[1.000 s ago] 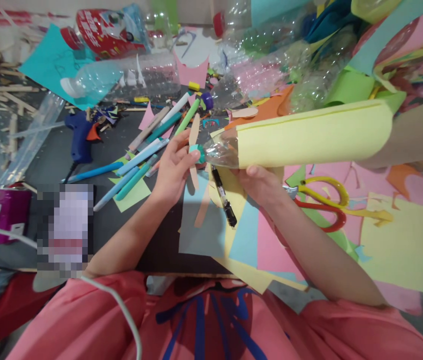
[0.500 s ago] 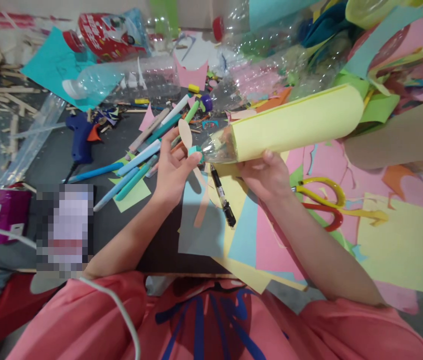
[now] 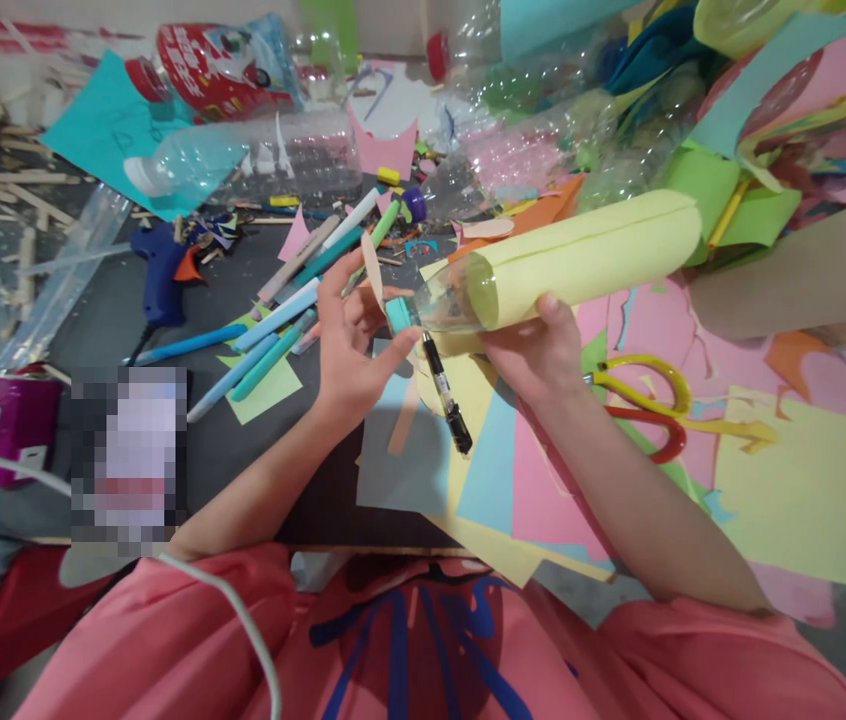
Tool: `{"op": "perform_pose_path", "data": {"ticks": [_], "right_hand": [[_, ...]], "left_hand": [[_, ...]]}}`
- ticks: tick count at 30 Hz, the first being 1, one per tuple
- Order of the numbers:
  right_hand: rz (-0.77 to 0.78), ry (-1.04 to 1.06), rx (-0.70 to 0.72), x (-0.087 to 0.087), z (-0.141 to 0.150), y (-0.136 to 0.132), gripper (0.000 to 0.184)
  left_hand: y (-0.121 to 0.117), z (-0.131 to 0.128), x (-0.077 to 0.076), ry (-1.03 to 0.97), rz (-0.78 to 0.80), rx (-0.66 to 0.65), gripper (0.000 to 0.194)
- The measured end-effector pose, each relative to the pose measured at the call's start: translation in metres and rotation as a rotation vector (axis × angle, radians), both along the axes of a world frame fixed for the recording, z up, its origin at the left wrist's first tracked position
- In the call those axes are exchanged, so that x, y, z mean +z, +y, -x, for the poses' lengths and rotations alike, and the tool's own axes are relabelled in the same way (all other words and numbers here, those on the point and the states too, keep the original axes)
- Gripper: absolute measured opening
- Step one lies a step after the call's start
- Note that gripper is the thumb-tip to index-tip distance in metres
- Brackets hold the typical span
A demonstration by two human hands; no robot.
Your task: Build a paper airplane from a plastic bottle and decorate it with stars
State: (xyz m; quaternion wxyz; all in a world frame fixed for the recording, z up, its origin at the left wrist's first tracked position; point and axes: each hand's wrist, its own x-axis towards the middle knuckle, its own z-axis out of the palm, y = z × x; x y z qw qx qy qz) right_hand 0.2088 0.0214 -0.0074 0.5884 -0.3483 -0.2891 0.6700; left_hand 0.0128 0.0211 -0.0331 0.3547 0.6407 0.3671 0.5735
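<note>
fingers of the left hand (image 3: pixel 352 365): apart, thumb spread wide of the forefinger, set around the turquoise block (image 3: pixel 397 316) at the neck end of the bottle; whether any fingertip presses on the block cannot be told.

fingers of the right hand (image 3: pixel 539 355): clamped on the pale yellow paper sleeve (image 3: pixel 595 255) from below, thumb against its near side.

clear plastic bottle (image 3: pixel 453 295): one, held up over the table between the two hands, neck toward the left hand; body wrapped in the sleeve, shoulder bare; tilted, sleeve end higher in view.

wooden paddle (image 3: pixel 371 268): one, pale, round-ended, beside the block, near the left forefinger.

black pen (image 3: pixel 447 395): one, lying aslant below the bottle neck, on overlapping colored paper sheets (image 3: pixel 487 470).

scissors (image 3: pixel 648 435): one yellow loop, one red, to the right of the right wrist.

yellow paper sheet (image 3: pixel 802 490): one, at the right, near the scissors.

marker pens (image 3: pixel 273 315): several, mostly blue, teal and green, heaped left of the left hand.

glue gun (image 3: pixel 159 275): dark blue, orange trigger, farther left.

phone (image 3: pixel 142 440): screen blurred, near the table's front edge.

purple device (image 3: pixel 7 430): at far left, cable attached.

red-labeled bottle (image 3: pixel 224 70): red cap, lying at the back; white-capped bottle (image 3: pixel 265 155) just before it, partly over turquoise paper (image 3: pixel 85 125).
</note>
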Motion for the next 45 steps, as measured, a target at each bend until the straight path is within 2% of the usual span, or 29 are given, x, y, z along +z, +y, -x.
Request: {"op": "perform_pose_path", "data": {"ticks": [7, 9, 11, 13, 18, 21, 24, 26, 29, 37, 45], "right_hand": [[-0.011, 0.012, 0.010, 0.003, 0.003, -0.001, 0.058], [-0.002, 0.007, 0.009, 0.003, 0.003, 0.000, 0.059], [0.015, -0.006, 0.001, 0.002, 0.004, 0.001, 0.060], [0.034, -0.018, -0.008, 0.002, 0.004, 0.001, 0.059], [0.039, -0.087, 0.029, 0.000, 0.007, -0.001, 0.053], [0.053, -0.113, 0.041, -0.001, 0.008, -0.003, 0.043], [0.039, -0.093, -0.020, -0.001, 0.007, -0.002, 0.042], [0.039, -0.085, -0.068, -0.002, 0.005, -0.001, 0.042], [0.072, -0.083, -0.101, -0.003, 0.002, 0.000, 0.040], [0.096, -0.043, -0.129, -0.006, 0.004, 0.000, 0.040], [0.063, -0.044, -0.160, -0.002, 0.008, -0.002, 0.040]], "left_hand": [[0.002, -0.001, -0.001, 0.175, -0.377, 0.124, 0.079], [0.003, 0.002, -0.001, 0.219, -0.471, 0.116, 0.079], [0.003, 0.004, -0.001, 0.226, -0.500, 0.082, 0.080], [0.002, 0.006, 0.000, 0.192, -0.381, 0.045, 0.081], [0.003, 0.004, 0.001, -0.043, 0.254, -0.070, 0.094], [0.004, 0.002, 0.003, -0.174, 0.482, -0.109, 0.103], [0.004, 0.001, 0.006, -0.282, 0.648, -0.153, 0.091], [0.004, 0.002, 0.008, -0.320, 0.661, -0.170, 0.072], [0.001, 0.000, 0.008, -0.286, 0.527, -0.210, 0.055], [-0.013, -0.001, 0.000, 0.132, 0.220, -0.264, 0.067], [-0.015, -0.001, 0.000, 0.134, 0.228, -0.274, 0.067]]}}
